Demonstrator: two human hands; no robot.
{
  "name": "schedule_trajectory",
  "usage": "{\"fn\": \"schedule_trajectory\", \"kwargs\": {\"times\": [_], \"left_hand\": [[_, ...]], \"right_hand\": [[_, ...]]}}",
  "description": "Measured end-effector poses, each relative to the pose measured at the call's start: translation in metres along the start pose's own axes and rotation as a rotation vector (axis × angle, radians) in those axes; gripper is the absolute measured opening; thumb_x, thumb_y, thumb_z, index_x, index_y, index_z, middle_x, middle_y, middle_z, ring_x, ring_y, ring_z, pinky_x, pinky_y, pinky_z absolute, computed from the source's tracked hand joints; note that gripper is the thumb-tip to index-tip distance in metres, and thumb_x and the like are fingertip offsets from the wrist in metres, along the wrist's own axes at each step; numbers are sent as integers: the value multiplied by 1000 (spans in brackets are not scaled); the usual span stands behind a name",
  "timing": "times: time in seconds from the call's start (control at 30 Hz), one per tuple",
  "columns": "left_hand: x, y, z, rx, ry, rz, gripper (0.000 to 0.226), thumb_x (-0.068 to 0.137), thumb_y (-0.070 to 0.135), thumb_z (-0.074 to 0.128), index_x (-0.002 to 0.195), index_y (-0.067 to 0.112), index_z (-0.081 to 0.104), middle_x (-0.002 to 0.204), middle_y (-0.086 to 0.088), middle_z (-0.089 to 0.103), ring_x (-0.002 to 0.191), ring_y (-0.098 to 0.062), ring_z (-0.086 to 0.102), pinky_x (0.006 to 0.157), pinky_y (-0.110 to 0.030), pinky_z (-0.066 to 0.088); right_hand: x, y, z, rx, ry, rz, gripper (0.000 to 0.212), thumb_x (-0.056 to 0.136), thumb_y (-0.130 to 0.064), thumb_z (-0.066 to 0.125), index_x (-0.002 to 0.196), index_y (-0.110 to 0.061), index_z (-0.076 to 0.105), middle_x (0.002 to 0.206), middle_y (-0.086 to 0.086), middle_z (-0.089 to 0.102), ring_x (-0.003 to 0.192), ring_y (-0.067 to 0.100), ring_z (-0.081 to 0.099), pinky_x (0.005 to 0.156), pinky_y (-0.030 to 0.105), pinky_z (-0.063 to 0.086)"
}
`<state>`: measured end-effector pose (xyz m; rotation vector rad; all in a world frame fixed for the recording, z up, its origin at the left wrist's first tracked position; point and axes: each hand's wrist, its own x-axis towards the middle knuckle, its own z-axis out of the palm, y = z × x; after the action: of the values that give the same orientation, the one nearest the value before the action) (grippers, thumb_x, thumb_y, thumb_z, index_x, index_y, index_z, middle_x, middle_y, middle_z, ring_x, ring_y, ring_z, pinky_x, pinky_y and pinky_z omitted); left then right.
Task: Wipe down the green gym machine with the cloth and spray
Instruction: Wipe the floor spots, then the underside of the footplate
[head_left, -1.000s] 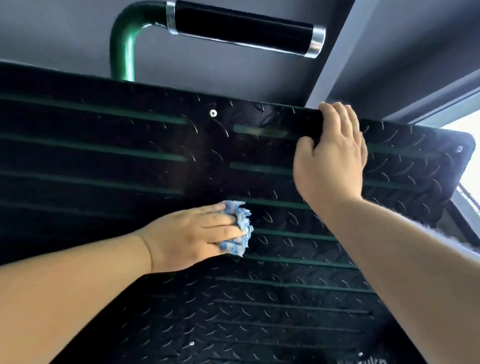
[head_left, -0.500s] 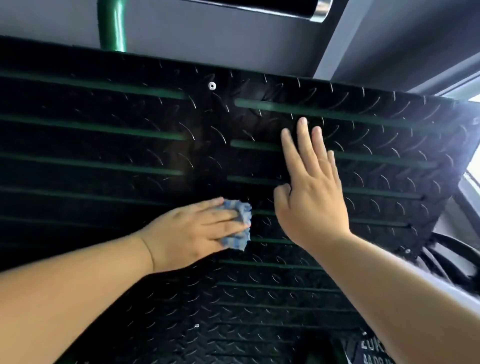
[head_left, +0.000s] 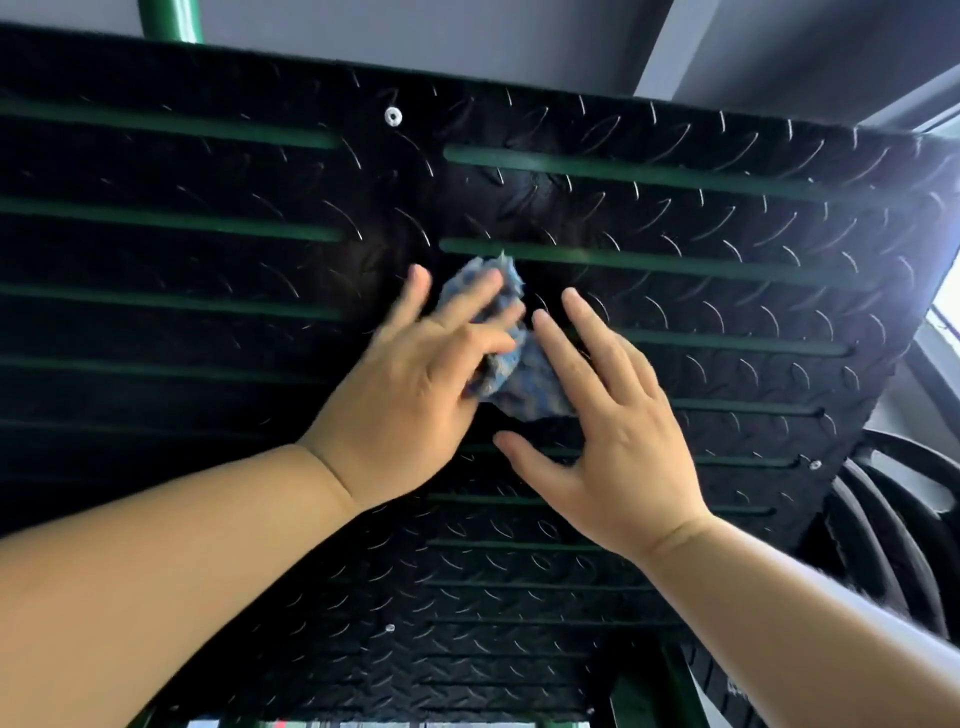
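Cloth (head_left: 519, 379) at frame centre
Left hand (head_left: 410, 395), fingers spread, presses it on the black plate (head_left: 727, 291); right hand (head_left: 608, 431), flat, touches its edge.

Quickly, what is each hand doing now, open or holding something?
Left hand: open, straight fingers pressing the blue cloth.
Right hand: open, fingers straight at the cloth's edge.

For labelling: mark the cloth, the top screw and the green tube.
cloth (head_left: 524, 387), head view, on its lower blue fold.
top screw (head_left: 393, 115), head view, on its silver head.
green tube (head_left: 174, 21), head view, on the short stretch showing at the frame's top edge.
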<state>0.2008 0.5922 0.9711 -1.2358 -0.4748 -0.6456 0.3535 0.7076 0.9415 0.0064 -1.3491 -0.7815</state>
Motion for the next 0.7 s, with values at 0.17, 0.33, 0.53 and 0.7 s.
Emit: {"fn": "schedule_trajectory", "kwargs": {"times": [0.17, 0.33, 0.53, 0.7], "left_hand": [[-5, 1, -4, -112, 79, -356, 41, 73, 12, 68, 113, 21, 63, 96, 6, 57, 75, -7, 50, 67, -34, 52], [-10, 17, -2, -366, 89, -445, 23, 84, 23, 38, 104, 24, 49, 96, 10, 65, 87, -9, 63, 73, -37, 53], [16, -15, 7, 268, 26, -134, 61, 79, 6, 49, 140, 10, 42, 150, -10, 36, 137, -24, 33, 116, -44, 19], [17, -30, 19, 521, -64, -92, 70, 85, 21, 37, 151, 8, 19, 159, -8, 15, 147, -21, 12, 120, -43, 3]], "right_hand": [[12, -13, 11, 153, 44, 61, 71, 78, -28, 73, 141, -37, 43, 143, -2, 34, 92, 13, 55, 72, 34, 57], [15, -19, 17, 248, 46, 47, 57, 73, -10, 72, 126, -28, 61, 122, 1, 50, 91, 18, 57, 68, 36, 57], [39, 16, -13, -103, 326, 134, 35, 76, -20, 42, 97, -12, 69, 109, 11, 56, 95, 31, 47, 72, 39, 49], [24, 3, 17, -146, 281, 124, 48, 80, -33, 52, 123, -13, 53, 147, 10, 38, 134, 24, 29, 109, 37, 20]]}}
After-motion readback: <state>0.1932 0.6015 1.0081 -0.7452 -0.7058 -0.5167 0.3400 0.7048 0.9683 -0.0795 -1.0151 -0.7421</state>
